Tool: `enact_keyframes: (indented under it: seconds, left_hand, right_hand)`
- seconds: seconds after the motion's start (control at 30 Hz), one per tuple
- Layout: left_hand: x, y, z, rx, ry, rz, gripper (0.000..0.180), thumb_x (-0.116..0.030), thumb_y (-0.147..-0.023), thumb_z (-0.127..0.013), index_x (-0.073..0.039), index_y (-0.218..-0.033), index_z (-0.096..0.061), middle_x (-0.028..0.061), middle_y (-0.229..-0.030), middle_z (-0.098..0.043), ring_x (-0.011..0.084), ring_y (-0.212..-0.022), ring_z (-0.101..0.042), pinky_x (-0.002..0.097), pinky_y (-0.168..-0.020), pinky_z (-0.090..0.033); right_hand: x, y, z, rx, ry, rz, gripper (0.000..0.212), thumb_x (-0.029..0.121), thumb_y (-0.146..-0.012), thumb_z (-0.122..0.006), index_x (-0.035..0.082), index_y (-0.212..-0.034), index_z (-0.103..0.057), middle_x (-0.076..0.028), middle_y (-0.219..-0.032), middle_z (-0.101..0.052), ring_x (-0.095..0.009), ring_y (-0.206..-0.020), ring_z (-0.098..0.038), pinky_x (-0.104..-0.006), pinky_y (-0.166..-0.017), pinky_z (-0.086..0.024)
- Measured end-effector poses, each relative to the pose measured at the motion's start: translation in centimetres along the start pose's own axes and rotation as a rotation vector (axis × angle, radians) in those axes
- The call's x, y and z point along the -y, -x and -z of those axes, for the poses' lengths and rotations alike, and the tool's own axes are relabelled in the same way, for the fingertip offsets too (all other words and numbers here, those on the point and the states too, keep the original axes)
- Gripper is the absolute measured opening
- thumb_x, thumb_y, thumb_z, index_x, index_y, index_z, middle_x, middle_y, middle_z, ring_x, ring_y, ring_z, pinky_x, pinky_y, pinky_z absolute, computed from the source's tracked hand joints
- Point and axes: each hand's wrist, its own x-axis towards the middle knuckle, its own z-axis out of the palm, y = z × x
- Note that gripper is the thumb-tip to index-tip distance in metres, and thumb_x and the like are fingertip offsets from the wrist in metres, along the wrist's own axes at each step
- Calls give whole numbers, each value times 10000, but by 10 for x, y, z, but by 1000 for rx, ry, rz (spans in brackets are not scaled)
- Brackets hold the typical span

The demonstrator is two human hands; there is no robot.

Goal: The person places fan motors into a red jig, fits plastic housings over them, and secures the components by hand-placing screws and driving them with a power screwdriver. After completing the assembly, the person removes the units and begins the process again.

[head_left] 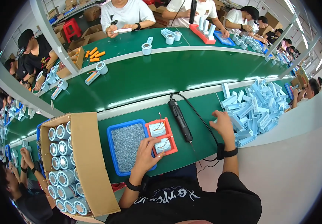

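Observation:
My left hand [146, 152] has its thumb and fingers around a light blue cylindrical part [162, 145] with thin wires, seated in the lower slot of a red fixture [172, 145]. A second such part [157, 129] sits in the upper slot. My right hand [223, 126] is raised at the left edge of a heap of long light blue plastic housings [256, 108]; its fingers are apart with nothing seen in them. A black electric screwdriver [180, 121] lies between my hands, bit toward me. Beside the fixture stands a blue tray [110, 149] full of small grey screws.
A cardboard box [90, 160] of round light blue motor-like units stands at the left. The screwdriver's black cable [202, 112] loops toward my right wrist. Beyond the metal rail runs a green belt [157, 78]; across it, people work at a bench with orange cylinders [97, 56].

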Motion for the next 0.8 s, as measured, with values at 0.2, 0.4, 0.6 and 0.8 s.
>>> enact_keyframes:
  seconds: [0.2, 0.4, 0.6, 0.8]
  left_hand:
    - [1, -6, 26, 131, 120, 67, 482, -138, -707, -748, -46, -1141, -561, 118, -1158, -526, 335, -1081, -496, 405, -926, -416]
    - [-3, -28, 34, -12, -120, 150, 432, -125, -761, -692, -43, -1165, -561, 138, -1226, -499, 350, -1132, -460, 403, -964, -386]
    - [-14, -38, 5, -79, -126, 106, 392, -128, -767, -689, -59, -1137, -579, 141, -1182, -526, 368, -1132, -437, 417, -954, -385]
    - [-12, -48, -2, -103, -170, 31, 220, -103, -789, -664, -42, -997, -629, 137, -1109, -558, 343, -1093, -455, 409, -936, -391]
  right_hand:
    - [49, -2, 39, 268, -533, 95, 367, 114, -667, -742, 60, -974, -548, -89, -995, -630, -220, -983, -572, -359, -783, -492]
    - [62, 6, 7, 410, -1257, -139, 396, 28, -713, -721, 64, -1048, -513, -80, -982, -637, -122, -890, -592, -249, -745, -486]
    - [64, 18, -42, 265, -1098, -72, 324, 29, -716, -704, 57, -981, -520, -39, -898, -640, -103, -751, -603, -240, -653, -487]
    - [55, 14, -56, 153, -554, 64, 354, 68, -718, -736, 51, -1000, -524, -22, -789, -625, -100, -718, -596, -247, -638, -478]
